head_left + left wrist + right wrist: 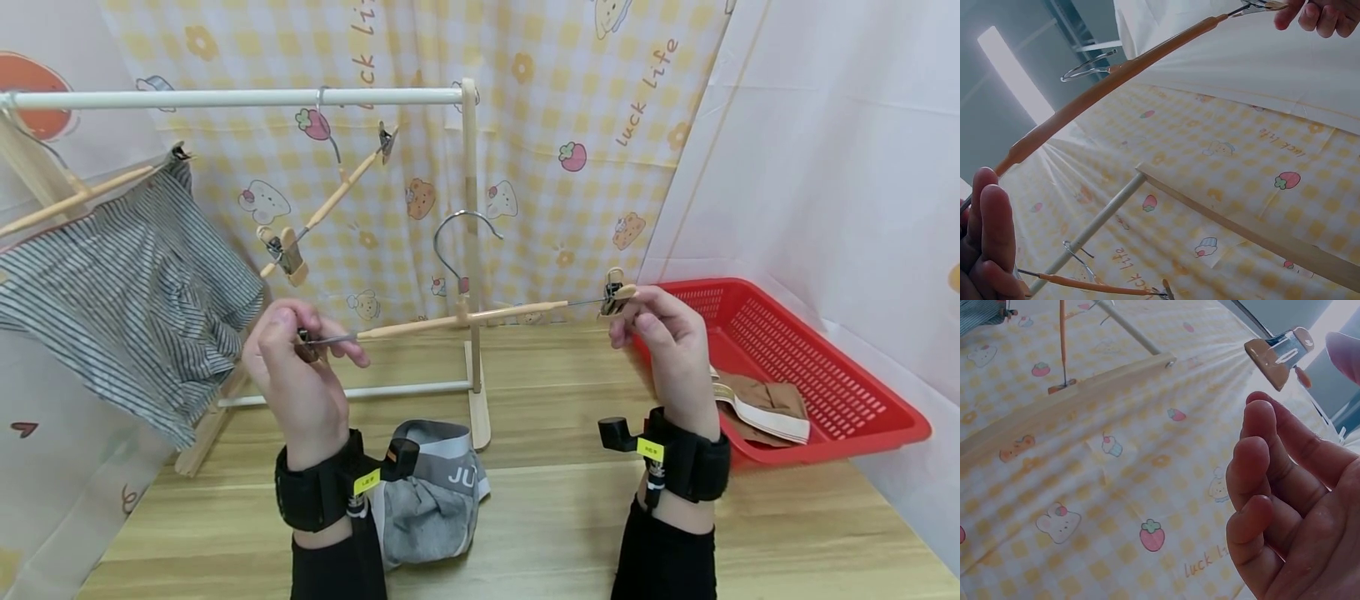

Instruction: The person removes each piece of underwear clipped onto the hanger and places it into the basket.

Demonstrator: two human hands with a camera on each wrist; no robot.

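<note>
A wooden clip hanger [517,312] with a silver hook [467,215] is held up in front of the rack, its right end slightly higher. The left hand [296,367] grips its left end, with fingers partly hiding the clip there. At the other end, the right hand [675,350] is beside the right clip [613,296]. In the right wrist view, the thumb [1344,356] stands apart from this clip [1279,356], while the fingertips [1260,415] lie just below it. Grey briefs [431,500] lie on the table between the forearms.
A rack [240,99] with a white rail stands at the left. Striped shorts [142,275] hang from one hanger; another clip hanger [337,196] hangs bare. At right, a red basket [847,379] contains brown folded underwear [772,400].
</note>
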